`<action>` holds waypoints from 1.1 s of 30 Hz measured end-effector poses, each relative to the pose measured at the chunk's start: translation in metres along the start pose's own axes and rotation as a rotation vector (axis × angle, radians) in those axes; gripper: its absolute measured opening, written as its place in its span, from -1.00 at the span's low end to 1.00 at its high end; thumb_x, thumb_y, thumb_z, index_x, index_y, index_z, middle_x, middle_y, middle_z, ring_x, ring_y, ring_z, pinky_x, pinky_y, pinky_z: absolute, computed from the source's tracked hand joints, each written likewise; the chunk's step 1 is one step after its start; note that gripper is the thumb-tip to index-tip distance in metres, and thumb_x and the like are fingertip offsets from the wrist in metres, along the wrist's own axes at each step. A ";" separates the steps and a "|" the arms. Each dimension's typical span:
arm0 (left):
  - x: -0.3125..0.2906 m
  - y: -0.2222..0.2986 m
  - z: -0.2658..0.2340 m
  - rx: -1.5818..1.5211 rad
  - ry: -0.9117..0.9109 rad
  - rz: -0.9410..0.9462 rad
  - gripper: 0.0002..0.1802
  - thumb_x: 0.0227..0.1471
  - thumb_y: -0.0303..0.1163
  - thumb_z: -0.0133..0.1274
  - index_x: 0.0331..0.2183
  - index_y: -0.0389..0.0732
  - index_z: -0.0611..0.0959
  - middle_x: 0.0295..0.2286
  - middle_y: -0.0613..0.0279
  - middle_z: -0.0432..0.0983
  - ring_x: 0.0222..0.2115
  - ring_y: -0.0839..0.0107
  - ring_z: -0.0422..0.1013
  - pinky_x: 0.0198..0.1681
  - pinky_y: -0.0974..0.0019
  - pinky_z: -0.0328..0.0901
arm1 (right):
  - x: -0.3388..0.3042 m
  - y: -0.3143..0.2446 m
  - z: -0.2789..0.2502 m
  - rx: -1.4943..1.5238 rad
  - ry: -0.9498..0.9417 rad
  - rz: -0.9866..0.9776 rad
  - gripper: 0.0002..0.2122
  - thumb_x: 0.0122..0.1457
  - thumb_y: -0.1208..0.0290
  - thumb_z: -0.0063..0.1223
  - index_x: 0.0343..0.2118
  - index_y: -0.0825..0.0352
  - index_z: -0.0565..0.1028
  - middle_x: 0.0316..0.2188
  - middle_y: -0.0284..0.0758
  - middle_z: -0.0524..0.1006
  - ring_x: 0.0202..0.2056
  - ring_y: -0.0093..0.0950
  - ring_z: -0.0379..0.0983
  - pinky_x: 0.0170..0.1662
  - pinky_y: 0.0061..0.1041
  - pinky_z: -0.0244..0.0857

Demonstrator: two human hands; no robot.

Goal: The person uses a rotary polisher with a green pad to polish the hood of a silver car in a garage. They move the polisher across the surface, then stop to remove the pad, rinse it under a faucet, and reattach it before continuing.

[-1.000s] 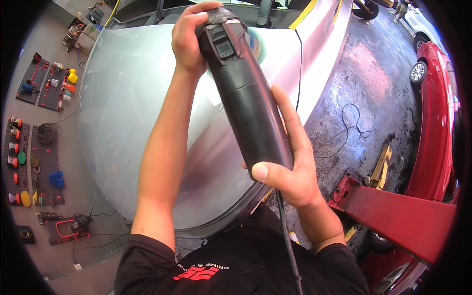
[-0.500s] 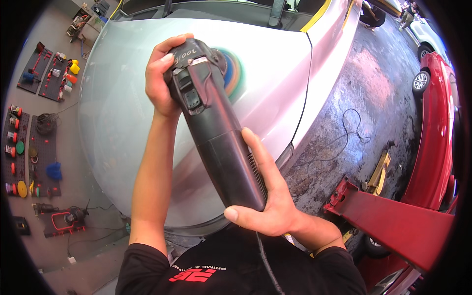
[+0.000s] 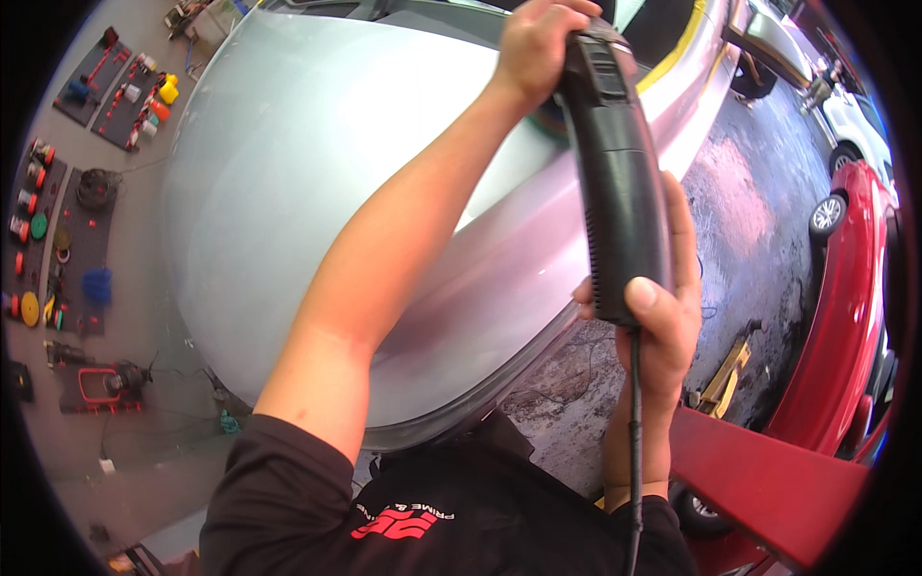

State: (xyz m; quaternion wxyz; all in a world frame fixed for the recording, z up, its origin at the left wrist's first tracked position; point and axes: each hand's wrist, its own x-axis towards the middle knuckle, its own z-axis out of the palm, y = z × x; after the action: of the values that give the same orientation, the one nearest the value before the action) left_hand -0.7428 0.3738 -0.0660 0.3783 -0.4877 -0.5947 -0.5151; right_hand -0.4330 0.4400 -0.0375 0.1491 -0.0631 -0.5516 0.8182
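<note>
Evidently, your L hand clasps the front & R hand the rear of the blk polisher, over the hood nr its R edge: prob heavy, rigid, slick-cased, best held at both ends.

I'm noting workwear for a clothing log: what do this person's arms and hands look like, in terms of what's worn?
The left hand and right hand are bare, with no gloves or wristwear visible. Both forearms are uncovered below short black sleeves. The black shirt carries a red emblem and white lettering on the chest.
</note>
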 end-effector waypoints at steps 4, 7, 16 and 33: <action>0.006 0.033 -0.002 -0.437 0.016 -0.562 -0.62 0.19 -0.31 -0.01 -0.15 -0.40 0.71 -0.18 0.02 0.65 -0.16 0.24 0.55 -0.01 0.27 0.40 | -0.004 0.001 -0.005 -0.023 -0.013 -0.003 0.08 -0.08 0.23 0.38 0.49 0.43 0.00 -0.07 0.01 0.55 -0.39 -0.33 0.65 -0.33 -0.43 0.61; -0.003 0.042 -0.026 -0.479 0.044 -0.645 -0.61 0.18 -0.29 -0.01 -0.15 -0.41 0.70 -0.19 0.04 0.64 -0.17 0.29 0.54 -0.03 0.31 0.39 | -0.012 0.008 0.007 -0.009 -0.048 0.018 0.10 -0.08 0.26 0.37 0.51 0.42 -0.04 -0.07 0.01 0.56 -0.38 -0.31 0.66 -0.32 -0.41 0.61; -0.045 0.095 -0.133 -0.482 0.042 -0.822 -0.50 0.15 -0.29 -0.09 -0.01 -0.39 0.68 -0.11 0.08 0.63 -0.13 0.36 0.54 0.06 0.31 0.38 | -0.057 0.045 0.052 0.009 -0.158 0.128 0.16 -0.10 0.20 0.40 0.53 0.37 -0.10 0.02 0.06 0.52 -0.39 -0.32 0.64 -0.38 -0.42 0.57; -0.148 0.200 -0.277 -0.284 0.389 -0.849 -0.46 0.07 -0.29 -0.04 0.02 -0.39 0.64 -0.07 0.02 0.60 -0.03 0.28 0.50 0.15 0.23 0.36 | -0.067 0.078 0.108 -0.132 -0.762 0.537 0.10 0.16 0.11 0.37 0.52 0.50 -0.20 0.44 0.12 0.08 0.48 -0.15 -0.01 0.49 -0.28 -0.11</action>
State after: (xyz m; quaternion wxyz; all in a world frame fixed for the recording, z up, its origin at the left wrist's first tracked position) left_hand -0.5284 0.0722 -0.1073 0.1689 -0.1436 -0.5834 -0.7814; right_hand -0.4122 0.2961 -0.0717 -0.2856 0.0920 -0.5821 0.7557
